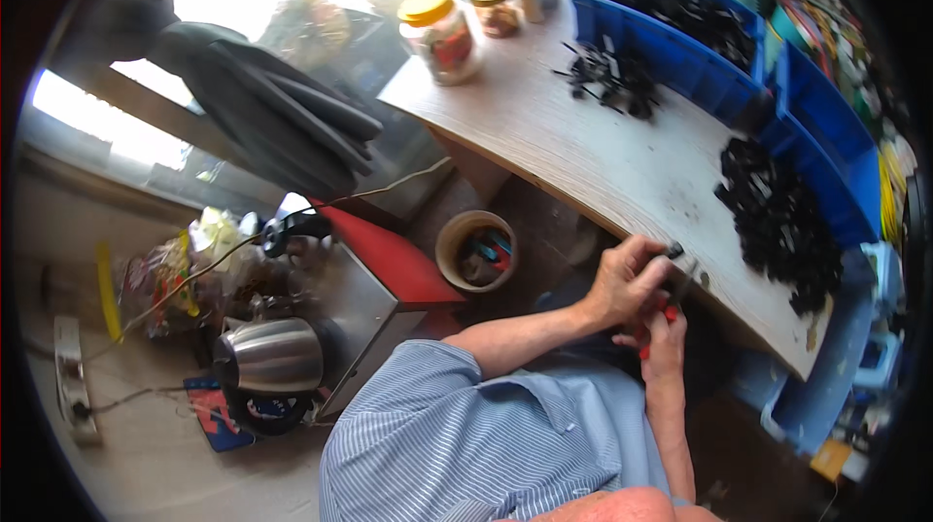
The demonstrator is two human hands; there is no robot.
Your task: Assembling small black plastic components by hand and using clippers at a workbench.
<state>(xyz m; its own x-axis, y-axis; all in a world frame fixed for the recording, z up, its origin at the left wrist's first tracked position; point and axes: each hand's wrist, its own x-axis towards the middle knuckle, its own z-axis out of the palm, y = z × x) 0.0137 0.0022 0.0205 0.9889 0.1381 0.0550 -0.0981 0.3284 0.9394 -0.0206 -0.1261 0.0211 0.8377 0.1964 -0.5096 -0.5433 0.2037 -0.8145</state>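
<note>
Head view: left hand (627,281) pinches small black part (673,252) at counter (603,162) edge; right hand (663,339) grips red-handled tool (671,313).

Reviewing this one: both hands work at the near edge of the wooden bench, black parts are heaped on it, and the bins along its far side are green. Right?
Not quite: the bins are blue, not green. The head view shows it. The rest stands: the left hand and right hand work at the near edge of the wooden bench, with black parts heaped on it.
</note>
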